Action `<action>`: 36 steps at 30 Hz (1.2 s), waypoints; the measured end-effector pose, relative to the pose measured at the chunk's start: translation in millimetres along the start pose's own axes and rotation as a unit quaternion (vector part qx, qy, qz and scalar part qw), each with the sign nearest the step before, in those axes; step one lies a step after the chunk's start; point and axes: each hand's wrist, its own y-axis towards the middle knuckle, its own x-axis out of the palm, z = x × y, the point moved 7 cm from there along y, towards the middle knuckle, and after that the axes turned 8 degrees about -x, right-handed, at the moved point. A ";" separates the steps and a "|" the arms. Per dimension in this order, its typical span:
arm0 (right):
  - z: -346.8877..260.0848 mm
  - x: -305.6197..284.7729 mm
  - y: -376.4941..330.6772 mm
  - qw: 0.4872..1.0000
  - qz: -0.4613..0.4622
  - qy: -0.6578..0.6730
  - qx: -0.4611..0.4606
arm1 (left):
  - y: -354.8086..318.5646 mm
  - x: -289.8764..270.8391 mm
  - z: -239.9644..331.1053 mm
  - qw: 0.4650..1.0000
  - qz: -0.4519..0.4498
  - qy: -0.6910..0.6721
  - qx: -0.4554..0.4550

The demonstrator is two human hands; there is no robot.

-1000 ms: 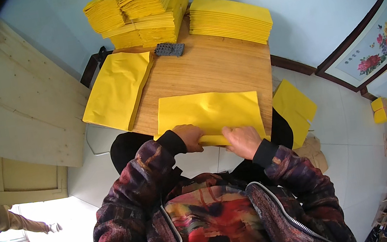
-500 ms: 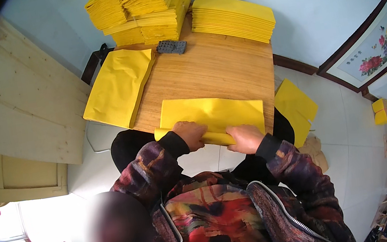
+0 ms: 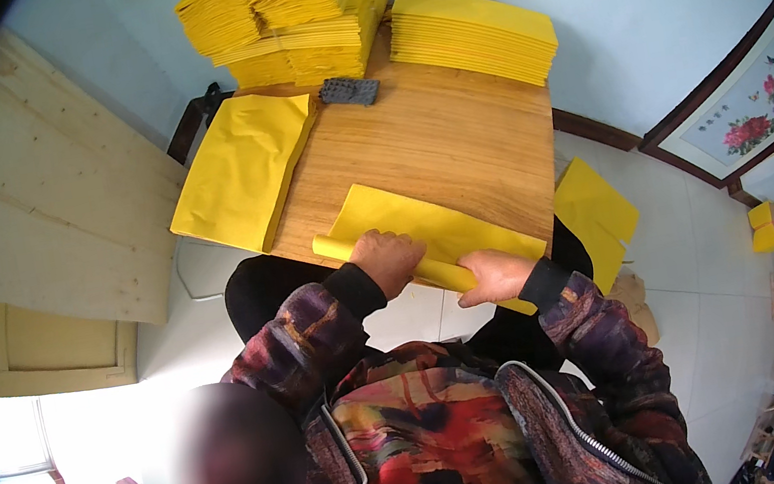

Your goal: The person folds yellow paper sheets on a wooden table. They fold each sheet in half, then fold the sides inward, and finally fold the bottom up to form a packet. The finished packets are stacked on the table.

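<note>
A yellow paper sheet (image 3: 439, 218) lies aslant over the near edge of the wooden table (image 3: 431, 139), its near side curled into a tube. My left hand (image 3: 390, 262) is closed over this tube towards its left end, fingers wrapped round it. Farther right, my right hand (image 3: 497, 275) grips the tube's other end, its thumb pointing towards me. The fingertips of both hands are partly hidden. At the table's left lies a flat stack of yellow paper (image 3: 240, 174) with a creased top.
Tied bundles of yellow paper (image 3: 309, 36) are piled at the back left. A neat stack of folded yellow paper (image 3: 472, 31) sits at the back right, and a dark grey textured block (image 3: 350, 92) lies near the bundles. Another yellow sheet (image 3: 596, 219) is right of the table.
The sheet has turned clockwise, its right end swinging nearer to me. A yellow corner now shows below my right hand. Both hands still grip the rolled edge, having shifted slightly.
</note>
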 end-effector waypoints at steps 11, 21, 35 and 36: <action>0.0 -4.3 1.2 1.000 0.002 -0.011 0.024 | 1.0 -3.5 -5.5 0.999 -0.035 -0.034 0.007; -7.0 -10.0 -2.6 0.973 0.143 -0.184 -0.003 | -0.8 5.9 -11.9 0.988 -0.123 -0.094 -0.006; 5.6 -4.7 6.0 1.000 -0.013 0.025 0.003 | 4.0 -8.2 -12.5 1.000 -0.005 0.000 0.009; 2.3 -7.3 6.7 0.997 -0.001 0.069 -0.015 | 4.0 -11.4 -12.2 1.000 0.018 0.016 0.002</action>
